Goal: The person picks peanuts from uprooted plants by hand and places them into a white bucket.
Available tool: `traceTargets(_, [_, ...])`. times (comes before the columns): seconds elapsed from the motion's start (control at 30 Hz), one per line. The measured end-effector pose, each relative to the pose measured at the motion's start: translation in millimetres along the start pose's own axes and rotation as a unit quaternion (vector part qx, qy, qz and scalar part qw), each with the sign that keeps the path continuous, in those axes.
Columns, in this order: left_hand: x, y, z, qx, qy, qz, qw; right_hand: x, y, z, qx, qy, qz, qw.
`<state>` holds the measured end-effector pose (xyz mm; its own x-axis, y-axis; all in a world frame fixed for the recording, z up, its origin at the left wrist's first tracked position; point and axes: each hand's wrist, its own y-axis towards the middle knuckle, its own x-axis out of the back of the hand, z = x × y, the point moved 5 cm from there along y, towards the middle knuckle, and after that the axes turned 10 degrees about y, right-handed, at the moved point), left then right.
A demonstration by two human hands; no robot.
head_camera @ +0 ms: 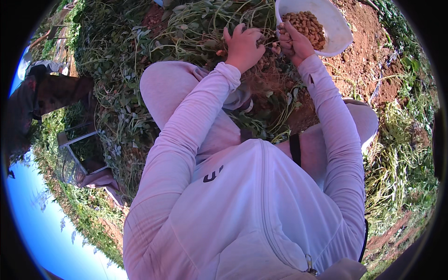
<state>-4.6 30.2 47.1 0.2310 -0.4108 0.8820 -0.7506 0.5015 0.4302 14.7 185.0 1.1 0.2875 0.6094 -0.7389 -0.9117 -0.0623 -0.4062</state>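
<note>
My right hand [295,43] is closed around a few unshelled peanuts [282,32], at the near rim of a white plastic basin [337,29]. A pile of peanuts in their shells [308,28] lies inside that basin. Just left of it, my left hand [245,47] rests palm down over uprooted peanut plants [199,38], its fingers bent; what lies under them is hidden. Between the hands, a peanut pod [276,48] hangs among the roots. Thin brown roots [267,77] spread below my left wrist.
My bent knees frame the work spot. Reddish soil [367,45] lies right of the basin. Heaped green vines [115,70] cover the left side, beside a metal-framed stand [78,140]. Another person in dark clothes [24,108] is at the far left.
</note>
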Motion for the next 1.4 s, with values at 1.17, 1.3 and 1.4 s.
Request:
traceTargets(1.17, [2.8, -1.4, 2.8, 0.335, -0.673, 0.227, 0.619, -48.5, -36.4, -7.7, -0.014, -0.295, 0.052, 0.954])
traceTargets(1.3, [-5.4, -3.6, 5.4, 0.353, -0.703, 0.253, 0.564, -44.4, -28.9, -3.5, 0.148, -0.459, 0.086, 0.872])
traceTargets(1.4, [-1.7, -4.4, 3.8, 0.345, -0.736, 0.259, 0.522, -55.8, -38.1, 5.5, 0.251, -0.536, 0.095, 0.800])
